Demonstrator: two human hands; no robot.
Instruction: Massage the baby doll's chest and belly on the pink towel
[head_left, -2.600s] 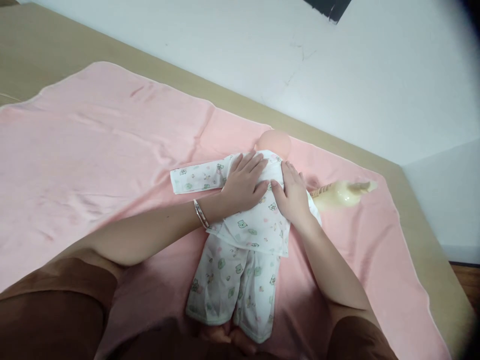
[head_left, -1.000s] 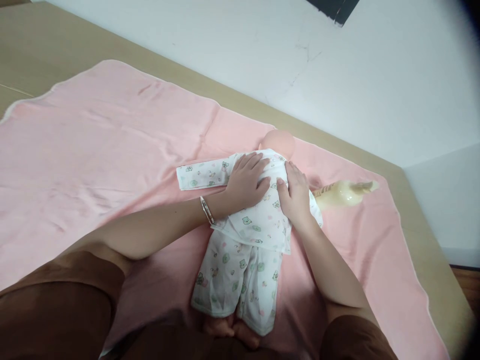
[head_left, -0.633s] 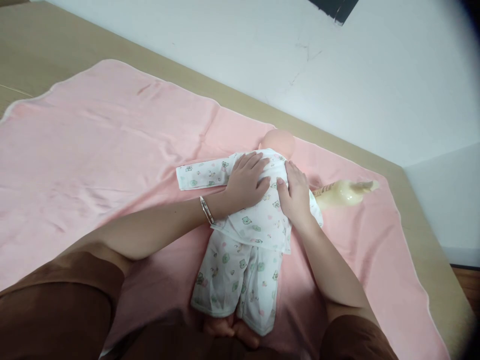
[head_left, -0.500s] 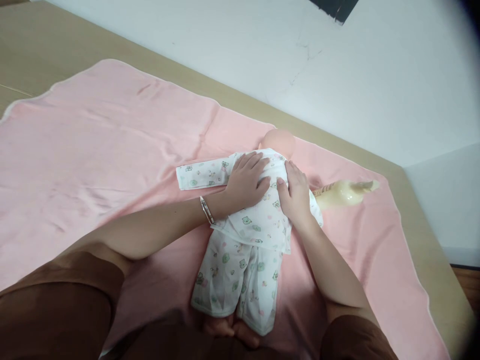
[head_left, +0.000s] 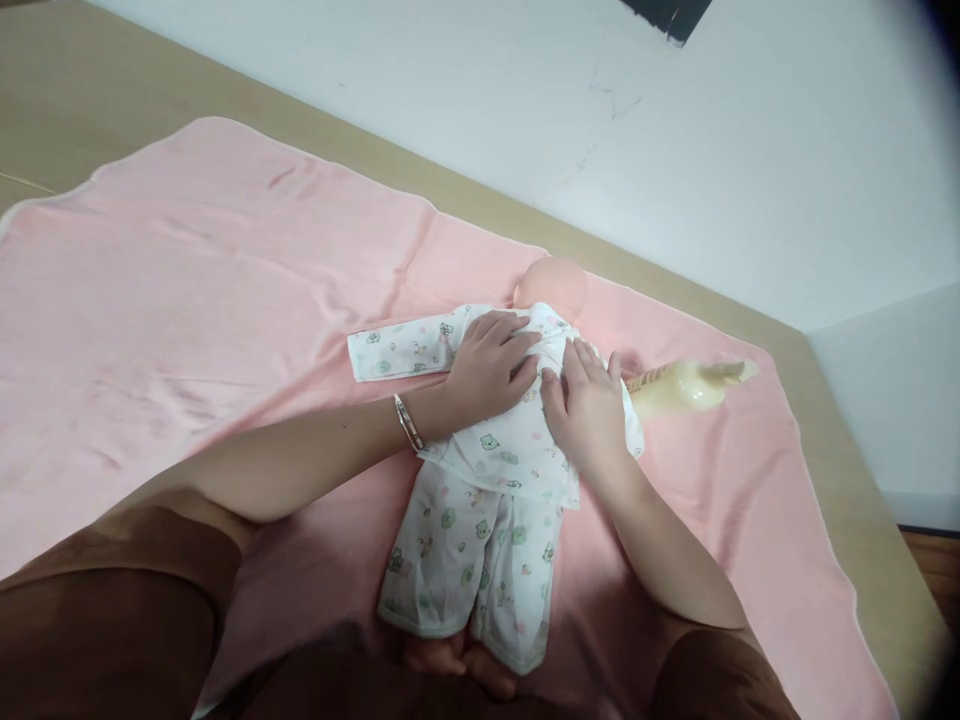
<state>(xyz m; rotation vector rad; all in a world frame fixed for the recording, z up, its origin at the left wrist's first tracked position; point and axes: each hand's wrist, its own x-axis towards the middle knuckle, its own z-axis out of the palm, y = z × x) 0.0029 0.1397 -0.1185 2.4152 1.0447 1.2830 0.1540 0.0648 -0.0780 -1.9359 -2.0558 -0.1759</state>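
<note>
A baby doll [head_left: 553, 284] lies face down, its bald head pointing away from me and its feet [head_left: 461, 662] close to my body. It wears a white printed top [head_left: 517, 455] and matching trousers [head_left: 472, 560]. My left hand [head_left: 491, 368] rests flat on the left side of the doll's upper back, fingers stretched out. On the right side of the back lies my right hand [head_left: 589, 405], its fingers spread and the thumb apart. One sleeve [head_left: 401, 348] of the top sticks out to the left. The doll's face is hidden.
Under the doll a pink blanket [head_left: 187, 270] covers much of the wooden table [head_left: 315, 115]. A pale yellow bottle [head_left: 686, 385] lies on its side to the right of the doll. Behind the table stands a white wall [head_left: 480, 100].
My right hand has shifted slightly towards me on the doll's back, and its fingers have spread more. My left hand stays on the same spot.
</note>
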